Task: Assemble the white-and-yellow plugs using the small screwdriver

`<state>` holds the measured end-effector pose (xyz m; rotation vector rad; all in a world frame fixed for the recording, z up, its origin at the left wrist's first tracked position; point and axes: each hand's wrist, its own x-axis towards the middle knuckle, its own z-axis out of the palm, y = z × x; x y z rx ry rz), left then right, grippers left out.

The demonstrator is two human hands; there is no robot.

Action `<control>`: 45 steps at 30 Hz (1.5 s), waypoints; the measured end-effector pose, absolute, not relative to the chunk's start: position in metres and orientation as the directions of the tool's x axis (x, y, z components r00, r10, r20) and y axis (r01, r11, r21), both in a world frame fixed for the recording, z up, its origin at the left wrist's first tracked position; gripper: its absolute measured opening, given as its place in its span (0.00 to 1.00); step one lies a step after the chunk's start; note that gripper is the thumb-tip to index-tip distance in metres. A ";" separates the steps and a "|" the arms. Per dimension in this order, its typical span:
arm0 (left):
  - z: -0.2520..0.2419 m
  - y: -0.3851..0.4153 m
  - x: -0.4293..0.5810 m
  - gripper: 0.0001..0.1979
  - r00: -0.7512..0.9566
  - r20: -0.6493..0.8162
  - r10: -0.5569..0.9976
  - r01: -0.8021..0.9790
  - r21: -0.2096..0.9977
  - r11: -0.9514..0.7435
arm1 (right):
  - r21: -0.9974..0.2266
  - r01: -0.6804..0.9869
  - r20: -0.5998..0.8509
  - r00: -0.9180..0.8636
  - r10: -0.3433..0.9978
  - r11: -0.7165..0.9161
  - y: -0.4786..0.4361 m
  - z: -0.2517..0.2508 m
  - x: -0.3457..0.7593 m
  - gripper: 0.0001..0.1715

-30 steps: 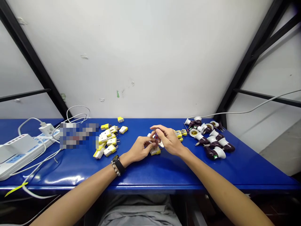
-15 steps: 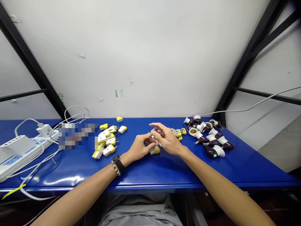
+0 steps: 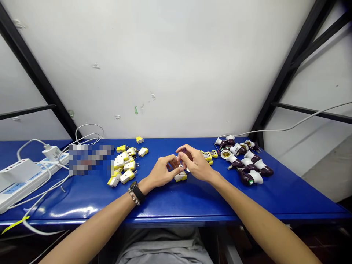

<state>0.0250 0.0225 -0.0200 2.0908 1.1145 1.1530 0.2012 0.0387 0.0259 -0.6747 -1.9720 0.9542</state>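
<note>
Over the middle of the blue table, my left hand (image 3: 165, 170) and my right hand (image 3: 195, 165) meet at the fingertips. Both are closed in a pinch around something small, with a dark purplish bit showing between them. The fingers cover most of it, so its kind cannot be made out. Just below the fingertips lies a white and yellow plug (image 3: 180, 177) on the tabletop, partly covered by the hands. Behind my right hand several yellow plug pieces (image 3: 210, 156) with metal showing lie close together.
Several white and yellow plugs (image 3: 129, 165) form a pile left of my hands. Dark purple and white lamp holders (image 3: 249, 163) cluster at the right. A white power strip (image 3: 30, 179) with loose cables occupies the left of the blue table (image 3: 165, 205). A white wall stands behind.
My right index finger, raised before, has curled down toward the left fingertips. Both hands stay in about the same place, and the piles look the same.
</note>
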 end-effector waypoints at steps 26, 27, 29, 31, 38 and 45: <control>-0.013 0.018 0.006 0.12 0.549 0.293 0.783 0.514 0.620 -0.593 | -0.822 0.119 0.411 -0.552 0.726 0.556 0.038 0.028 0.206 0.09; -0.013 0.018 0.006 0.12 0.550 0.291 0.783 0.514 0.621 -0.592 | -0.822 0.119 0.411 -0.552 0.725 0.556 0.038 0.028 0.206 0.09; -0.012 0.018 0.006 0.12 0.550 0.289 0.784 0.514 0.623 -0.590 | -0.817 0.130 0.411 -0.551 0.726 0.561 0.038 0.027 0.206 0.09; -0.011 0.017 0.007 0.12 0.550 0.301 0.779 0.508 0.620 -0.598 | -0.807 0.145 0.414 -0.553 0.723 0.572 0.038 0.027 0.206 0.09; -0.014 0.021 0.015 0.12 0.501 0.402 0.766 0.393 0.683 -0.615 | -0.827 0.116 0.352 -0.657 0.667 0.550 0.039 0.029 0.208 0.15; -0.024 0.024 0.018 0.08 0.418 0.405 0.814 0.426 0.704 -0.569 | -0.801 0.137 0.466 -0.469 0.750 0.583 0.044 0.026 0.206 0.13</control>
